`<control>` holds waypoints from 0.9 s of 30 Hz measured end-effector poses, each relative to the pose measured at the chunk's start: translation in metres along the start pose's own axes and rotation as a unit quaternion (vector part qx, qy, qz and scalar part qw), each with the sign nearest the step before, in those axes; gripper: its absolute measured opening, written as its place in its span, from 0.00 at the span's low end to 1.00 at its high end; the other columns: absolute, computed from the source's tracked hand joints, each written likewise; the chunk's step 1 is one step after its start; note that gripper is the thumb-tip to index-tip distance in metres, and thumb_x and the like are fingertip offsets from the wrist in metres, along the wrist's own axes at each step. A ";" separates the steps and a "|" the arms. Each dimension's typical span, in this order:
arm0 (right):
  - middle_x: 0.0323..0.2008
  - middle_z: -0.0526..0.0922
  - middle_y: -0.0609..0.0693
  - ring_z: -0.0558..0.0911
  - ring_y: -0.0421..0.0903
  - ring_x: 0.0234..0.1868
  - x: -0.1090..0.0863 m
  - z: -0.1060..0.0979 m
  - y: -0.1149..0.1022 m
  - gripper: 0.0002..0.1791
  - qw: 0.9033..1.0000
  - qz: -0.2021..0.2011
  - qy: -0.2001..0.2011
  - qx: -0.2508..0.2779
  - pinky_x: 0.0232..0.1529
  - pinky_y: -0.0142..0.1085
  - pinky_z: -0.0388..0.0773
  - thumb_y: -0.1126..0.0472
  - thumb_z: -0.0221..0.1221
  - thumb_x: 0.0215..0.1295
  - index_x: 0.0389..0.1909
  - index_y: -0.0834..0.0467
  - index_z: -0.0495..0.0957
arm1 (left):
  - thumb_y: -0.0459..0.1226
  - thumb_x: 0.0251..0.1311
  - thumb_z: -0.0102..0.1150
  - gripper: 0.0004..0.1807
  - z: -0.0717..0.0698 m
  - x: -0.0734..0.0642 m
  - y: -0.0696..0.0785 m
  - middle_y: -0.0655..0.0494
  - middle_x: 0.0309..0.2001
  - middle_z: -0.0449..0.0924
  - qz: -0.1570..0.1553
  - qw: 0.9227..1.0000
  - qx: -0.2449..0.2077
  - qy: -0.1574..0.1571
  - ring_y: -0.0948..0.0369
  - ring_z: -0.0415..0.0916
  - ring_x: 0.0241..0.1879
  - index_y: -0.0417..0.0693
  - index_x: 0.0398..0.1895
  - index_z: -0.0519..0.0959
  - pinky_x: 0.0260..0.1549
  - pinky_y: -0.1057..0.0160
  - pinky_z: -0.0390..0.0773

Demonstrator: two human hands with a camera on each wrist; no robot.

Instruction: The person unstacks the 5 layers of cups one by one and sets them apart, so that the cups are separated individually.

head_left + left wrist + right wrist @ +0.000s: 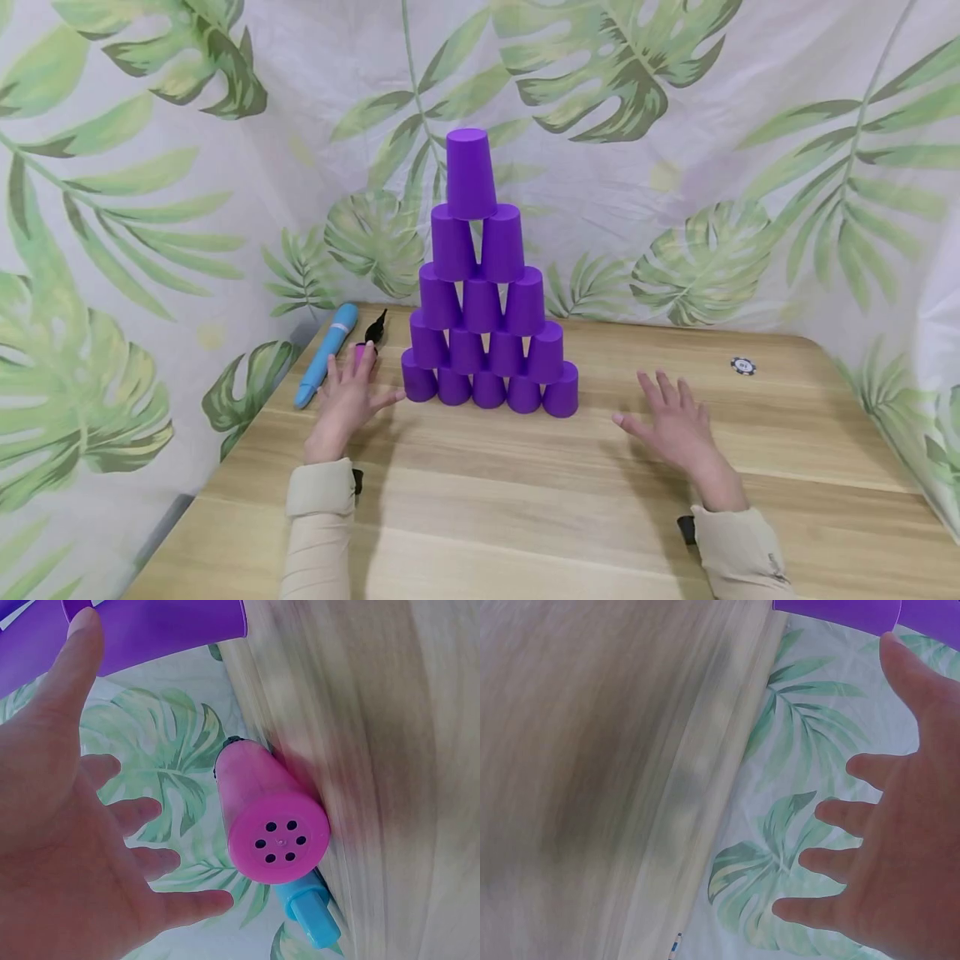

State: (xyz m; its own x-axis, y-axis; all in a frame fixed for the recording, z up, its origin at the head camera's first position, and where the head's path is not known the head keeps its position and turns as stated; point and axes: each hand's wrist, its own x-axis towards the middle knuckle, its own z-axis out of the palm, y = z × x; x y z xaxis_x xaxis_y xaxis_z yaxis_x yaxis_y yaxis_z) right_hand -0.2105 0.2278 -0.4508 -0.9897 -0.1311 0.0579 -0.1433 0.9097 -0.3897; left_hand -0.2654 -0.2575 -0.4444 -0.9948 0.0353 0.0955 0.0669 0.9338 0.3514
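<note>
A pyramid of upside-down purple cups [483, 304] stands on the wooden table, narrowing row by row to a single cup [470, 175] at the top. To its left my left hand [347, 407] has its fingers spread, with the thumb close to the bottom left cup [418, 375]. Past those fingers lies a pink cylinder [277, 825] with a holed end, partly hidden in the head view. My right hand [677, 433] is held to the right of the pyramid, fingers spread and holding nothing. A gap separates its thumb from the bottom right cup [561, 389].
A blue marker-shaped stick [327, 354] lies along the table's left side. Beside it is a black pointed piece [377, 327]. A poker chip [743, 366] lies at the far right of the table [480, 517]. Leaf-printed cloth [675, 167] hangs behind and at both sides.
</note>
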 end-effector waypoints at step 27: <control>0.73 0.42 0.69 0.40 0.76 0.69 -0.001 -0.001 -0.005 0.50 1.000 -0.008 -0.012 0.003 0.60 0.76 0.39 0.30 0.48 0.64 0.76 0.58 0.44 | 0.42 0.59 0.66 0.41 0.012 0.017 0.020 0.41 0.71 0.58 0.097 0.967 -0.228 0.054 0.44 0.56 0.69 0.43 0.73 0.58 0.62 0.42 0.66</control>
State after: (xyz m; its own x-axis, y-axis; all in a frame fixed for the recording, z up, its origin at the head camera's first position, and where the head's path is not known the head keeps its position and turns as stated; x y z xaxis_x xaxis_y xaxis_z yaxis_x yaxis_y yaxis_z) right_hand -0.2086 0.2238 -0.4478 -0.9870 -0.1551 0.0414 -0.1587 0.9047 -0.3953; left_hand -0.2817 -0.2342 -0.4476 -0.9483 0.1336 0.2878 0.3021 0.6578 0.6899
